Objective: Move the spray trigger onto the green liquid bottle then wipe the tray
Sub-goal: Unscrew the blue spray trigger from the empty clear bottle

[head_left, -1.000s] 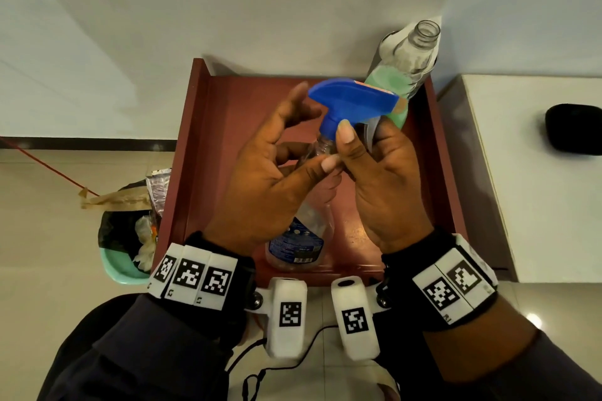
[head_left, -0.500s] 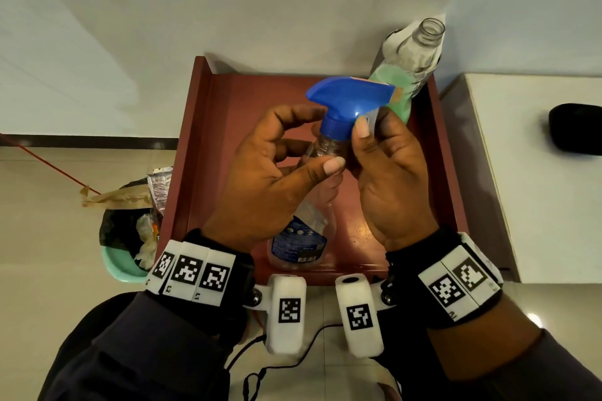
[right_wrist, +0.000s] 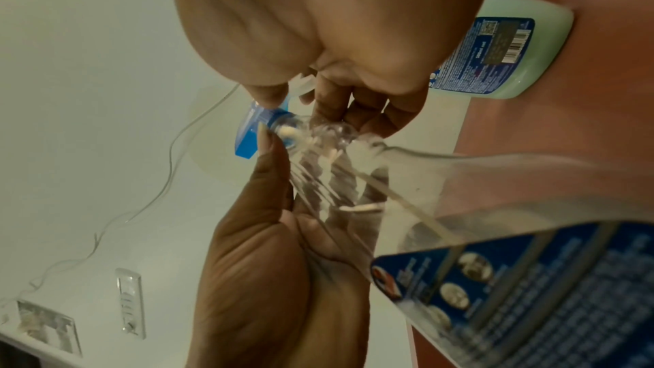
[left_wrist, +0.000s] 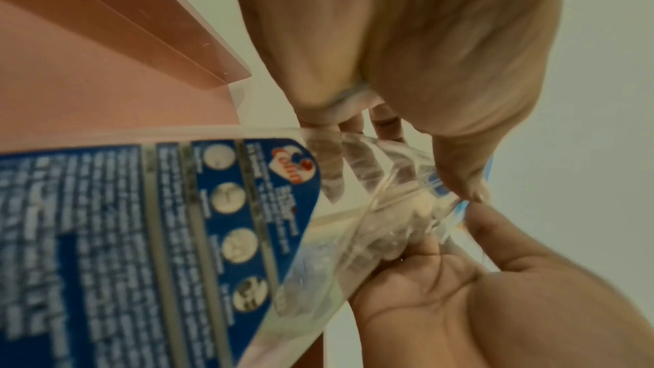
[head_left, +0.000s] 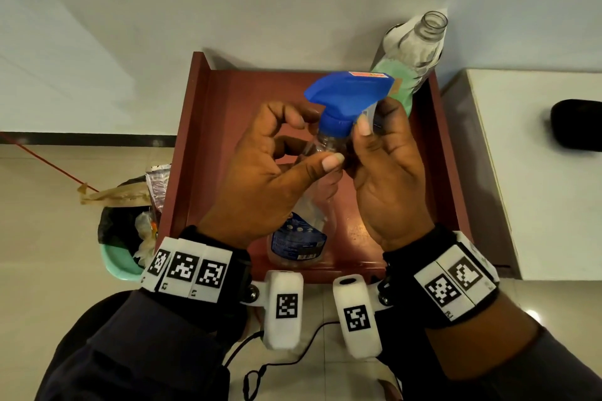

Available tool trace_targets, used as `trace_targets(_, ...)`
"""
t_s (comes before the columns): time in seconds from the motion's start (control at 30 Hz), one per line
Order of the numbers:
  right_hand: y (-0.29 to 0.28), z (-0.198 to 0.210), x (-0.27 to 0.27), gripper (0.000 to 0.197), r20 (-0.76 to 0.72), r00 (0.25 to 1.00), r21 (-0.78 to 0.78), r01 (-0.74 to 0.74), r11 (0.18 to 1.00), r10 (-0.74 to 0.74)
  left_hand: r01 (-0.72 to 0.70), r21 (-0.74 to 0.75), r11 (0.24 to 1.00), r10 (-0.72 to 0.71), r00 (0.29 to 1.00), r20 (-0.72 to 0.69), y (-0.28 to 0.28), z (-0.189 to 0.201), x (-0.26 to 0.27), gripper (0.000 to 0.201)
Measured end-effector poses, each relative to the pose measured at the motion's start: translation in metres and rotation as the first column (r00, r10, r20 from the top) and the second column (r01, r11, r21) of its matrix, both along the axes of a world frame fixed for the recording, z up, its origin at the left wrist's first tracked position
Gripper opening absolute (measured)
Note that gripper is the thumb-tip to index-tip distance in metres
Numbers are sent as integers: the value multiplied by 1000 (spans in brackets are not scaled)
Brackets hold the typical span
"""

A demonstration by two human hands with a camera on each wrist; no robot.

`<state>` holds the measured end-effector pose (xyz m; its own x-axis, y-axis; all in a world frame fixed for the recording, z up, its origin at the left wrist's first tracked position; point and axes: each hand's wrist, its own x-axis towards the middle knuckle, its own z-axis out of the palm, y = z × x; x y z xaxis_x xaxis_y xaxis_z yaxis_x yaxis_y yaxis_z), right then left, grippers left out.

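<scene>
My left hand (head_left: 267, 179) grips the clear bottle's (head_left: 298, 238) neck – it looks empty; my right hand (head_left: 387, 172) pinches the blue spray trigger's (head_left: 348, 98) collar. The green liquid bottle (head_left: 407, 65) stands uncapped, part-full.

Dark navy sleeves (head_left: 136, 345); black wristbands w/ white tag blocks (head_left: 187, 267); white wrist-camera pods (head_left: 283, 309), each w/ black-white marker; thin black cable (head_left: 260, 371).

I see the blue spray trigger (head_left: 348, 98) seated on the clear bottle's (head_left: 301, 231) neck, above the red tray (head_left: 228, 114). Green liquid bottle (head_left: 410, 55) stands uncapped at the tray's far right corner.
</scene>
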<state>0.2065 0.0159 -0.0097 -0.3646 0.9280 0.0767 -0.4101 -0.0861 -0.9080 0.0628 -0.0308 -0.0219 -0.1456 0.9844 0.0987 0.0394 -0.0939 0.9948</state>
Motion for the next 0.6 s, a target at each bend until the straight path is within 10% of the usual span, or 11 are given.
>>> trace_targets(0.6,-2,1,-3,58,-51,998,-109,21,994,-26,9,-20,1000,-10,999,-48,1,-8,2,53)
